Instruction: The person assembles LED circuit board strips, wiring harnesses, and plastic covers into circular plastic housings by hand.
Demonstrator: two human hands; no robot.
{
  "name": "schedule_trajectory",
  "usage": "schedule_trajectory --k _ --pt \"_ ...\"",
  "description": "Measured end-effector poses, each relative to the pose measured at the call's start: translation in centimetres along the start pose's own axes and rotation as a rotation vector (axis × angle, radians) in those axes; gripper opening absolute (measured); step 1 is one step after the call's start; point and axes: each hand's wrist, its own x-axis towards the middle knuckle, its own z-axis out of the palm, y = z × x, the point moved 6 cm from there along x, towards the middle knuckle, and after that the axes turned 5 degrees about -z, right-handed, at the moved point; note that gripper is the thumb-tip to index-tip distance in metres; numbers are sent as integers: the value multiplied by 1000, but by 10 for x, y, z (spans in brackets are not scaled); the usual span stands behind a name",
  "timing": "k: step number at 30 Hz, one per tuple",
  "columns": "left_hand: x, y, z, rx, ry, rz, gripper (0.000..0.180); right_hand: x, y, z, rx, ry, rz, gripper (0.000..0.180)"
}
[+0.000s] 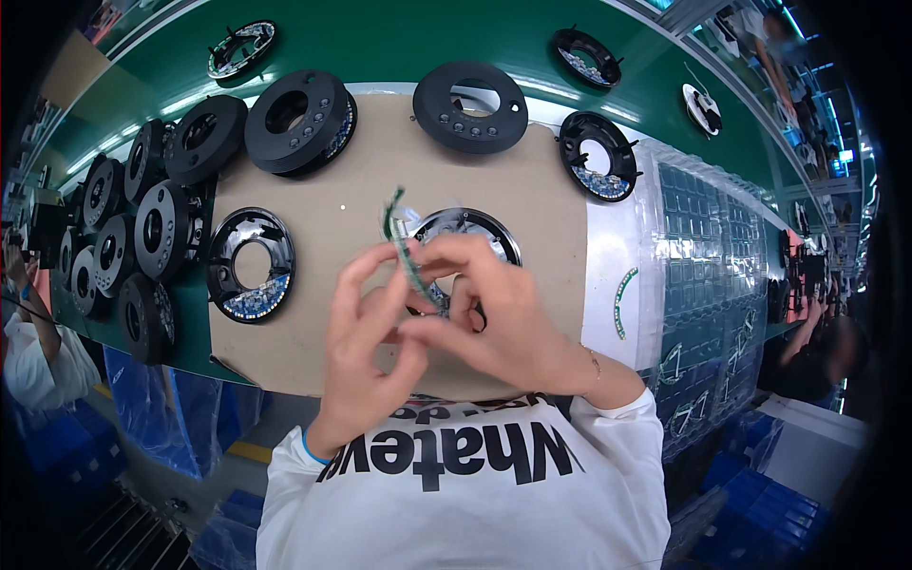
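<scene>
Both hands meet over the middle of the tan cardboard work mat [532,209], and between them sits a thin, curved green circuit-board strip [403,249], an arc of printed board standing almost on edge and leaning a little toward eleven o'clock; the left hand [366,347] pinches the strip's lower half, its fingers [366,264] narrowed to a tight grip with the board running up past the fingertips toward twelve o'clock; the right hand [494,318] closes on the strip's lower end from three o'clock, its fingers [446,255] curled over and pressed together, so that the strip lies trapped between the two sets of fingertips and only its upper end stands free; directly behind the hands, toward twelve o'clock, lies a black round plastic ring housing [475,228], open side up and partly hidden by the knuckles; whether the strip touches it cannot be told; at nine o'clock on the mat rests a second open black ring housing with a blue-green board in its rim [252,264]; at one o'clock sits a third open black ring with a board inside [598,157]; closed black ring covers [470,106] lie at twelve o'clock, and a stack of further black rings [133,237] leans at ten o'clock; at three o'clock lies a clear plastic blister tray of curved green boards [703,256].
</scene>
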Motion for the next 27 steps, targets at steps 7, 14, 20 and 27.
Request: schedule_trajectory --k 7,14,20,27 --pt "-12 -26 -23 -52 -118 161 48 -10 9 -23 -2 141 -33 19" --pt "-1 -17 -6 -469 124 -95 63 -12 5 -30 312 -12 140 17" --pt "-1 -37 10 -543 48 -293 52 -20 15 -21 527 2 238 17" --pt "5 -21 26 -465 -127 -146 48 -24 19 -24 577 38 312 16"
